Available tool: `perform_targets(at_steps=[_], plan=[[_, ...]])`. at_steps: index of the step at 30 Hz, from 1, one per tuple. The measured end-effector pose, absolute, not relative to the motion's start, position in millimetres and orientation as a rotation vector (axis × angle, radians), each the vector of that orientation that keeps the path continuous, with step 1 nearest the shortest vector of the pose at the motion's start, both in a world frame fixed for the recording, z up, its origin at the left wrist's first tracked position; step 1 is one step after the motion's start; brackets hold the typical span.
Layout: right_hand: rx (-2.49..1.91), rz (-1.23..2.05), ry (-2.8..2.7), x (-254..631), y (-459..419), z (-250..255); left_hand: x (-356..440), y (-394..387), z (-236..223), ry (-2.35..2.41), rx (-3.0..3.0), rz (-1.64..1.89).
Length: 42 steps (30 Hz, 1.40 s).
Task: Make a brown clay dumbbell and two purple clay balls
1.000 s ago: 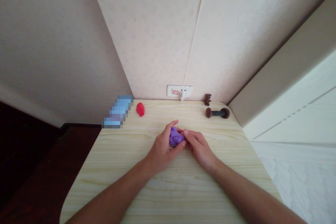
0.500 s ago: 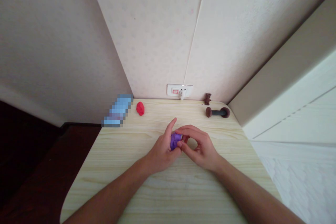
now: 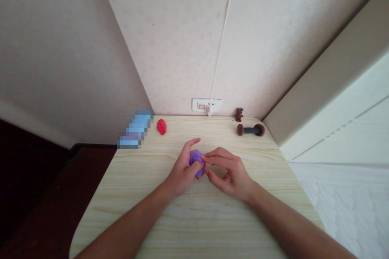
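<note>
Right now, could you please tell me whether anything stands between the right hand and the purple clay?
Nothing visible does: the right hand has fingers at the purple clay, which the left hand holds.

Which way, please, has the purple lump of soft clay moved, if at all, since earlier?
Yes: the purple lump, in the left hand, has moved slightly left relative to the white plastic wall socket.

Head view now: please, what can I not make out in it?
All in the head view:
- Soft purple lump: underside hidden by left hand.
- Right hand: whether it pinches the lump, too small.
- Pixelated blue object: identity blurred out.
- Small brown figurine: details too small.
</note>
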State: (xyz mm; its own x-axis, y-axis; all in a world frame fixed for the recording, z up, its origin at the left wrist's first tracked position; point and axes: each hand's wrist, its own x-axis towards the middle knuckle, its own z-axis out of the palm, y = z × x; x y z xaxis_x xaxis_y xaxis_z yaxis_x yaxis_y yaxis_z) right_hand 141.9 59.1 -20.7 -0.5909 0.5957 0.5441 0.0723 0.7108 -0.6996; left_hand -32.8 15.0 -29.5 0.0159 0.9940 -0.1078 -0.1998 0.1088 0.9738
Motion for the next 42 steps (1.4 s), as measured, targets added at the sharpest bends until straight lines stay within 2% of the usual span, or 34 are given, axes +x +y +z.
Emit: perform_targets(at_steps=[8, 16, 21, 25, 29, 42], plan=[[-0.605, 0.810, -2.180, 136, 59, -31, -36, 19, -32, 0.809, 0.686, 1.240], [-0.733, 0.965, -2.000, 142, 68, -31, -42, 19, -38, 0.838, 1.026, 1.192], [-0.772, 1.157, -1.786, 140, 67, -34, -41, 23, -33, 0.939, 0.973, 1.247], [-0.734, 1.180, -1.779, 139, 65, -33, -42, 26, -39, 0.945, 0.998, 1.319], [-0.708, 1.150, -1.818, 139, 65, -32, -42, 24, -42, 0.975, 1.160, 1.390], [-0.905, 1.539, -1.422, 132, 67, -29, -45, 17, -34, 1.250, 1.839, 1.383]])
